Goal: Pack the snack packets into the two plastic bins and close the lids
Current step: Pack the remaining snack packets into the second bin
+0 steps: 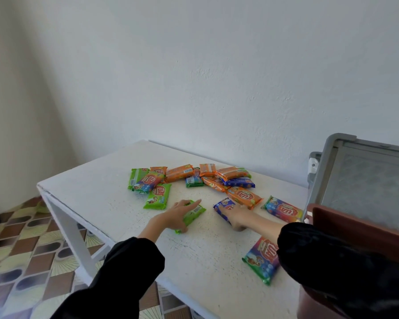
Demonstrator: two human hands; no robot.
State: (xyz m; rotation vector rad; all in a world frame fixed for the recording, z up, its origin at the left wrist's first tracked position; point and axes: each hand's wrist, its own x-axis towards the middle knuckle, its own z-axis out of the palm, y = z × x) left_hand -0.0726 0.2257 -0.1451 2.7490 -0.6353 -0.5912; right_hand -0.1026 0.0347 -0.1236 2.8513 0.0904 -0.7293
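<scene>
Over on the white painted table (106, 194) pretty much all the snacks are lying out loose, so this looks like early days. The left hand (174, 216) is draped over a small green foil snack packet (195, 211), fingers across the top and thumb tucked at the near edge. I'd say it's gripping it, with the packet flat on the table. The right hand (236, 218) is doing much the same to a blue foil snack packet (222, 206) just beside it, fingers over it and thumb down at the side. I'd call that a grip too, though the hand hides a lot of the packet.

Behind them, nearer the wall, sits the main heap of orange, green and blue packets (189, 177), some overlapping. A multicoloured packet (282, 209) lies apart by the bin, and a second multicoloured packet (262, 259) is partly under the right black sleeve (332, 261).

The reddish-brown plastic bin (359, 229) is at the right edge, with its grey-framed translucent lid (364, 180) standing open. Can't see inside, so no idea if anything's packed yet. A grey corner (313, 157) pokes out behind that lid. Maybe it's bin number 2, can't tell.

My read: nothing visibly done, the whole pile is left to pack, then 2 lids to shut.
</scene>
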